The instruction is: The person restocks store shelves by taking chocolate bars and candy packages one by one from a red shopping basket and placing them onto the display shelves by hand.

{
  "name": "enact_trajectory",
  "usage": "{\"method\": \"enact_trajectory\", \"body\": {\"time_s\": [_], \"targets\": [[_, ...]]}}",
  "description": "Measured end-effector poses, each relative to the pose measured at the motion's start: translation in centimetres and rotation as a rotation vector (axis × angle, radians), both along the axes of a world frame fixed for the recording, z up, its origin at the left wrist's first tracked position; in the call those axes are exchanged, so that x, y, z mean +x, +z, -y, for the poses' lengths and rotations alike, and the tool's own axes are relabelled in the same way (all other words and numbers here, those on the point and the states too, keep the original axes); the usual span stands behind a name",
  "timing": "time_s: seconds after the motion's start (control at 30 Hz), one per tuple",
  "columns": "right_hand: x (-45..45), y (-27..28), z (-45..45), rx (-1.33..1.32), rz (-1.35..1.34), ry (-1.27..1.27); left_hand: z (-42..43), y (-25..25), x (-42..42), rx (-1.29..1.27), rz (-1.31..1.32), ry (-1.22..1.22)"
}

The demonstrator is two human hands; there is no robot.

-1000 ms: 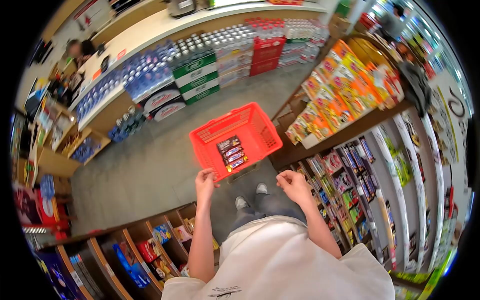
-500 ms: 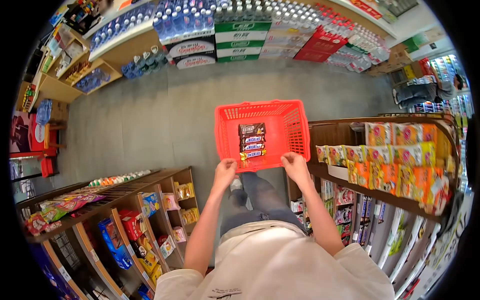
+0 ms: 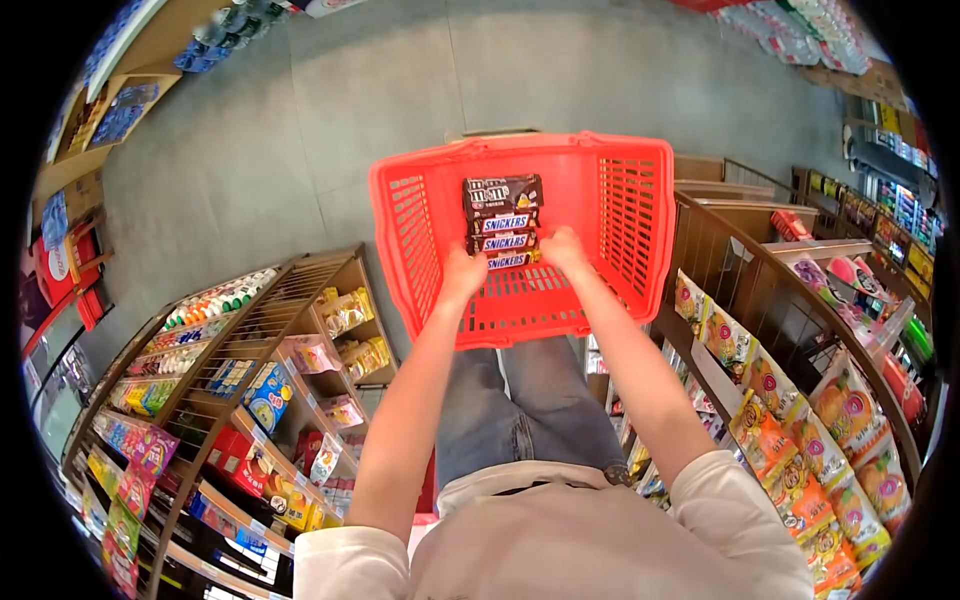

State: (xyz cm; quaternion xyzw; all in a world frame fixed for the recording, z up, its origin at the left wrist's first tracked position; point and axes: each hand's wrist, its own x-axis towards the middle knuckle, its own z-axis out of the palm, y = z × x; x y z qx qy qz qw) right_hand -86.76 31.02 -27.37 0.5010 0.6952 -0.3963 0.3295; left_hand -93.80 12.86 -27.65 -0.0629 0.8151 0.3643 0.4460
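Note:
A red plastic shopping basket (image 3: 637, 225) stands in front of me; what bears it is hidden. Inside, a brown M&M's bag (image 3: 503, 195) lies above a column of three Snickers bars (image 3: 509, 223). Both my hands reach over the near rim into the basket. My left hand (image 3: 464, 272) closes at the left end of the lowest Snickers bar. At the right end of the same bar is my right hand (image 3: 564, 250), also closed. Fingertips are partly hidden, and I cannot tell whether the bar is lifted off the basket floor.
On my left runs a wire-topped shelf (image 3: 230, 335) with boxed and bagged snacks. A rack with orange and yellow snack bags (image 3: 785, 445) stands close on my right. Grey floor (image 3: 370, 90) stretches ahead, with bottled drinks (image 3: 232, 30) at the far edge.
My hands have moved from the basket's near rim down inside it, to the lowest Snickers bar. The basket looks larger and nearer. My view has tilted down and the shelves have shifted.

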Motion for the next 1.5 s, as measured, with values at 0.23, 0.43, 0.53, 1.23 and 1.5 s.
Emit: {"method": "enact_trajectory", "body": {"time_s": [0.23,0.43,0.53,1.23,1.5], "targets": [[0.9,-0.4,-1.1,-0.010,-0.095,-0.137,-0.9,-1.0,-0.8,-0.170,0.023,0.023],[0.3,0.5,-0.1,-0.071,-0.102,-0.169,-1.7,1.6,-1.2,-0.090,0.044,0.045],[1.1,-1.2,0.3,-0.080,-0.169,-0.179,-2.1,2.2,-1.3,-0.093,0.031,0.042],[3.5,15.9,4.6,-0.011,-0.617,-0.683,3.0,16.1,0.5,0.379,-0.104,0.068],[7.6,24.9,13.2,-0.089,-0.942,-0.785,11.7,25.4,3.6,0.612,-0.120,0.110]]}}
